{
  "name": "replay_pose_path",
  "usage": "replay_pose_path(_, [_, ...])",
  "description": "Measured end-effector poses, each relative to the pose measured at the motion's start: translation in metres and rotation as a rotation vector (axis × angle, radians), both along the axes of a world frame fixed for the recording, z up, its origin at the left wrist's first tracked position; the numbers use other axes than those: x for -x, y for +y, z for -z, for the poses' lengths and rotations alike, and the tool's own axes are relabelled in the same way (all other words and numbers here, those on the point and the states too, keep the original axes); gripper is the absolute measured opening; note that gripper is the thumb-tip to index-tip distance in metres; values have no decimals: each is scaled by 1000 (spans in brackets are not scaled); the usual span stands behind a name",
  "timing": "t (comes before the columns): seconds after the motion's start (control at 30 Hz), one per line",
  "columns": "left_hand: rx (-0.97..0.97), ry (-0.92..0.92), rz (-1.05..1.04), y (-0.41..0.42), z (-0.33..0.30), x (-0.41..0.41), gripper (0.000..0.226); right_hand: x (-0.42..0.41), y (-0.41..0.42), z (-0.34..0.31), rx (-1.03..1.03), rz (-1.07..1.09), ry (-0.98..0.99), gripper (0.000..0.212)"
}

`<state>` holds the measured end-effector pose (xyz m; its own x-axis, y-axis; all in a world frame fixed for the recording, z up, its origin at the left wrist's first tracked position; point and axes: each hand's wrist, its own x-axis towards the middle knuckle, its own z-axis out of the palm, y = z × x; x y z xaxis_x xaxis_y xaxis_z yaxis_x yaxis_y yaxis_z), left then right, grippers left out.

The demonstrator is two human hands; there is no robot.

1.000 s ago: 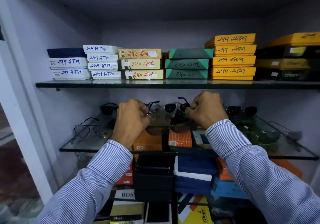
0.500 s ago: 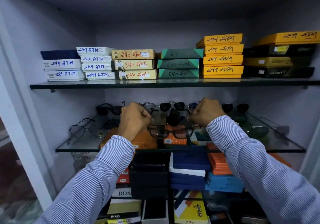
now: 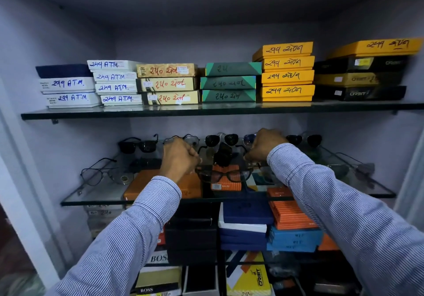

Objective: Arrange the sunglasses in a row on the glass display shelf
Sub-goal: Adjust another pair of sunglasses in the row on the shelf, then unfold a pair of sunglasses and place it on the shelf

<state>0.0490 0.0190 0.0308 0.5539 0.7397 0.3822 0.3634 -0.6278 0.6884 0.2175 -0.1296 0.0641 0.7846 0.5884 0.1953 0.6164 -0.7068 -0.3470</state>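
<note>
A dark-framed pair of sunglasses (image 3: pixel 226 175) with pale lenses hangs just above the glass display shelf (image 3: pixel 101 196), lenses facing me. My left hand (image 3: pixel 180 158) is closed on its left temple and my right hand (image 3: pixel 263 147) on its right temple. Along the back of the shelf stands a row of other sunglasses: a black pair (image 3: pixel 137 145) at the left, a thin-framed pair (image 3: pixel 190 138), a dark-lensed pair (image 3: pixel 221 138) in the middle and another dark pair (image 3: pixel 304 139) at the right. Another dark pair (image 3: pixel 223 155) sits between my hands.
A wire-framed pair of glasses (image 3: pixel 98 173) lies at the shelf's left, another pair (image 3: pixel 353 169) at its right. Stacked boxes (image 3: pixel 167 83) fill the upper glass shelf. Orange, blue and black boxes (image 3: pixel 291 217) sit under the display shelf. White cabinet walls close both sides.
Both hands have drawn the dark-framed pair forward and down from the back row toward me. The view has shifted slightly, showing more of the shelf's front.
</note>
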Motion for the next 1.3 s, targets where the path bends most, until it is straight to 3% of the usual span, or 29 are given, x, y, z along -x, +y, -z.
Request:
replay_pose_path(0.2, [-4, 37, 21, 6, 6, -6, 6, -5, 8, 5, 68, 10, -36, 40])
replay_pose_path(0.57, [22, 58, 37, 12, 13, -11, 11, -13, 15, 9, 124, 1, -27, 59])
replay_pose_path(0.7, [6, 32, 27, 13, 10, -9, 20, -8, 20, 5, 130, 18, -204, 51])
replay_pose_path(0.83, [-96, -24, 31, 12, 5, -5, 23, 5, 44, -6, 158, -168, -359, 28])
replay_pose_path(1.0, [-174, -69, 43, 11, -3, 3, 17, 2, 79, 0, 406, -464, -420, 36])
replay_pose_path(1.3, [-209, -87, 86, 25, -2, 7, 13, -13, 108, 16, 458, -477, -463, 38])
